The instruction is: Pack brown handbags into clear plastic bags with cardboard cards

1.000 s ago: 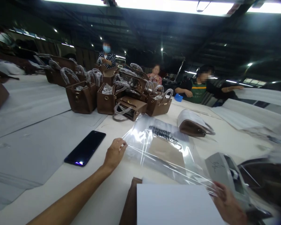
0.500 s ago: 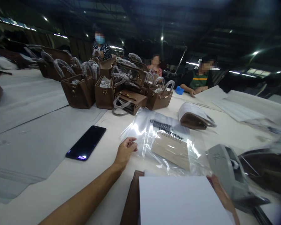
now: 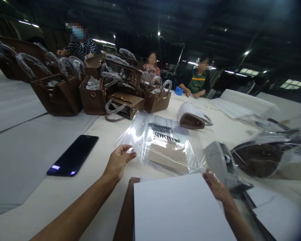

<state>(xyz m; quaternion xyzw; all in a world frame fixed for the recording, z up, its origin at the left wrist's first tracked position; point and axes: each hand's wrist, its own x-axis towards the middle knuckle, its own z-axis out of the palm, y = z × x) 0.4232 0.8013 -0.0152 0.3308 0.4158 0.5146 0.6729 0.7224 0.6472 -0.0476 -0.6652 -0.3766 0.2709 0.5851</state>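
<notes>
The left hand (image 3: 117,160) was spread open beside the clear plastic bag (image 3: 163,144) on the long white table (image 3: 95,204), while the grip of the right hand (image 3: 215,185) could not be told.

A clear plastic bag (image 3: 163,140) had glossy, smooth film that threw back bright glare, with a matt brown kraft-paper card (image 3: 167,157) inside it. The white rectangular card sheet (image 3: 180,211) by the tabletop's near edge looked smooth and matt. The brown boxy handbags (image 3: 55,95) had a fine-grained, leather-like finish, with shiny gold-coloured metal clasps (image 3: 163,98) and handles in crinkled clear plastic (image 3: 114,110). The black rectangular phone (image 3: 72,155) was glossy glass, while the grey tape dispenser (image 3: 219,160) was dull plastic.
</notes>
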